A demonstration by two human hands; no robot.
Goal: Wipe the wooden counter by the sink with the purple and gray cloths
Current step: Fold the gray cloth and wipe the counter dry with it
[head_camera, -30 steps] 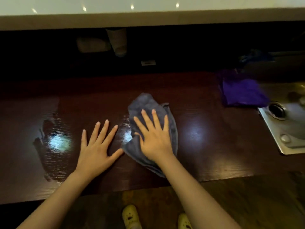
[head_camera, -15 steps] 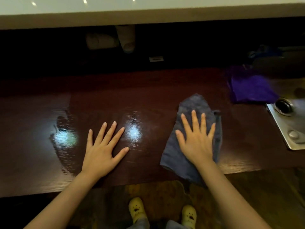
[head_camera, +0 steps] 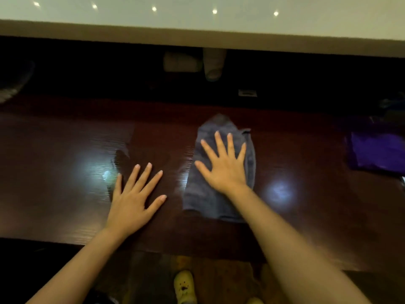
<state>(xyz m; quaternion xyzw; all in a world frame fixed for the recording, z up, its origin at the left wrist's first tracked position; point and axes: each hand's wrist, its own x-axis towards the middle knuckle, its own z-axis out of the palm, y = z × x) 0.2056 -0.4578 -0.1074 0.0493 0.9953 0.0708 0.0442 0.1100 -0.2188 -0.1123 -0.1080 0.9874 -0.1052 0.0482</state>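
Flat right hand [head_camera: 226, 170] atop gray cloth [head_camera: 206, 200], wooden counter [head_camera: 306, 216].

Dim home kitchen: glossy dark wooden counter [head_camera: 306, 216] beneath a pale overhanging ledge [head_camera: 197, 38].

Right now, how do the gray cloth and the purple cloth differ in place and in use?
The gray cloth lies mid-counter under the flat right hand; the purple cloth lies far right with no hand on it. The gray cloth is long and crumpled; the purple cloth looks folded and flatter. Both rest on the dark wooden counter. The left hand presses bare wood.
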